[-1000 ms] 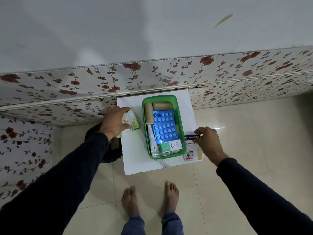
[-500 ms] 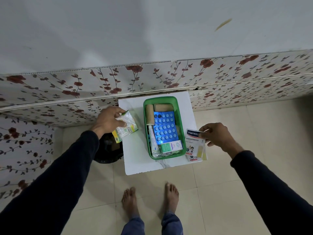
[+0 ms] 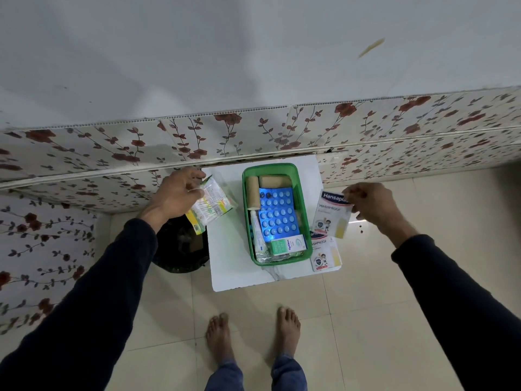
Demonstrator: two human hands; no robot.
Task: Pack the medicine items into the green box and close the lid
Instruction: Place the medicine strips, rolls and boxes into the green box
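left hand (image 3: 176, 194) fingers pinch a green sachet pack (image 3: 211, 208) at 9 o'clock of the green box (image 3: 308, 244) | right hand (image 3: 369, 203) fingers pinch a plaster packet (image 3: 332, 214) at 3 o'clock | box on white bench (image 3: 228, 255), part filled | second plaster packet (image 3: 325, 255) outside | lid not seen

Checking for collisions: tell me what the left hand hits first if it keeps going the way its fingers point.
Probably the green box. The left hand, holding a green-white packet, points right across the table; height is unclear, so it may pass above.
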